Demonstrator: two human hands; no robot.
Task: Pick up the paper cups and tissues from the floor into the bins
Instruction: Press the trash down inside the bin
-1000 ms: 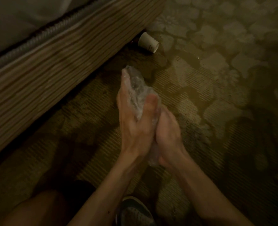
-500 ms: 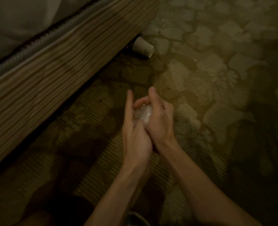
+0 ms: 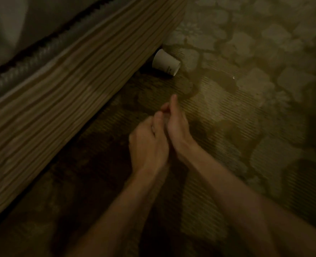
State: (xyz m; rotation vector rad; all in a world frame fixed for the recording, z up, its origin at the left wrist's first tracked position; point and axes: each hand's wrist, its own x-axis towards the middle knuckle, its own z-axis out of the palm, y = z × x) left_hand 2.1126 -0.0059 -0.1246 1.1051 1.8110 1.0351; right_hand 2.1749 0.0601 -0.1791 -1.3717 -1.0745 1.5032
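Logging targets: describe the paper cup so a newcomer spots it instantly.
Follow the ribbed bed base to its far corner on the patterned carpet. A white paper cup lies there on its side, rim facing right, the only cup in view.

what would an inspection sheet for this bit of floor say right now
surface: patterned carpet, dim light, some blur
job's things: one paper cup lying on its side beside the corner of the bed base, mouth toward the right; no tissues or bins seen
clutter: a small pale speck on the carpet right of the cup
hands: left hand and right hand close together above the carpet, short of the cup; whether they hold anything cannot be told
cables: nothing seen
surroundings: ribbed bed base on the left, mattress above it
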